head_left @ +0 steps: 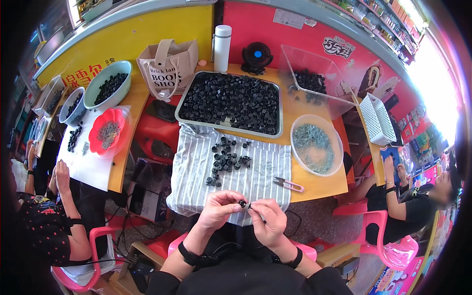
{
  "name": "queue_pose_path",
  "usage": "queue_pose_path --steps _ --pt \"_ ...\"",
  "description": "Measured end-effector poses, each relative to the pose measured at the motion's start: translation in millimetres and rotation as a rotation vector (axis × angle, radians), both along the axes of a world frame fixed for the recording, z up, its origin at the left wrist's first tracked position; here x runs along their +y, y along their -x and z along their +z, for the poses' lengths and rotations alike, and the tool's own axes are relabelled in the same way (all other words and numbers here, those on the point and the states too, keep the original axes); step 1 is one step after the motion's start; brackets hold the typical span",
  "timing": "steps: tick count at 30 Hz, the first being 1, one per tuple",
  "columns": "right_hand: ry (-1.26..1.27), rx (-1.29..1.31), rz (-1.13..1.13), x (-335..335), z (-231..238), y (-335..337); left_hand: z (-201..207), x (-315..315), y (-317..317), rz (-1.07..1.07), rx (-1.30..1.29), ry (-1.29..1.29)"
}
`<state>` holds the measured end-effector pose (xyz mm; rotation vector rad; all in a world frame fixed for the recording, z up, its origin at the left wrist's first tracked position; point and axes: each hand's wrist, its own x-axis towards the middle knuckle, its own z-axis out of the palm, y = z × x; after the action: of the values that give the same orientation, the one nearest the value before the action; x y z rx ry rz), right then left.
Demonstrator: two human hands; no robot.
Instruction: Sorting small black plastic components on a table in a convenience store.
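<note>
My left hand (pixel 219 209) pinches a small black plastic part (pixel 242 203) between thumb and fingertips, over the near edge of the striped cloth (pixel 196 167). Close beside it, my right hand (pixel 269 221) is closed in a pinch, its fingertips almost meeting the part. Something tiny and dark shows at those fingertips, too small to name. On the cloth ahead lies a loose group of black plastic parts (pixel 227 160). Pink-handled thread snips (pixel 289 184) rest to the right of them. Behind, a metal tray (pixel 231 129) is heaped with many similar black parts.
A round clear tub (pixel 340 156) of thin metal pieces stands right, below a clear bin (pixel 290 54) with black parts. Behind the tray are a bag (pixel 147 64), a white bottle (pixel 222 49) and a small fan (pixel 257 56). People sit at tables left (pixel 46 216) and right (pixel 408 211).
</note>
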<state>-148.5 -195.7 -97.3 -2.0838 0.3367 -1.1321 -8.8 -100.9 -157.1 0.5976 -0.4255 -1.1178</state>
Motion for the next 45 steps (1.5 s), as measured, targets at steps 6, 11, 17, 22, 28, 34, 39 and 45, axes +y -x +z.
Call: queue_pose_path --steps 6,11,17,22,28,34,39,45 --pt "0.075 0.023 -0.014 1.9 1.7 -2.8 -0.9 0.3 0.9 -0.013 0.015 0.023" --pt "0.113 0.046 -0.007 1.6 1.1 -4.1 -2.3 0.6 1.2 -0.002 0.009 0.019" --pt "0.148 0.054 0.013 0.1 -3.5 -4.9 -6.0 1.2 0.9 0.009 0.012 0.007" --pt "0.105 0.041 0.0 1.1 -4.0 -5.4 -5.3 0.1 2.3 0.014 0.04 0.034" --pt "0.064 0.019 -0.015 1.3 -5.8 -5.1 -7.2 -0.3 2.5 0.006 0.066 0.034" --pt "0.072 0.019 -0.016 0.7 -4.0 -5.4 -7.1 -1.6 2.0 0.0 0.072 0.028" --pt "0.085 0.025 -0.014 1.0 -5.3 -6.5 -6.9 -0.7 2.0 0.0 0.065 0.033" --pt "0.063 0.025 -0.026 2.4 -4.6 -5.9 -8.6 -1.6 2.2 -0.003 0.057 0.035"
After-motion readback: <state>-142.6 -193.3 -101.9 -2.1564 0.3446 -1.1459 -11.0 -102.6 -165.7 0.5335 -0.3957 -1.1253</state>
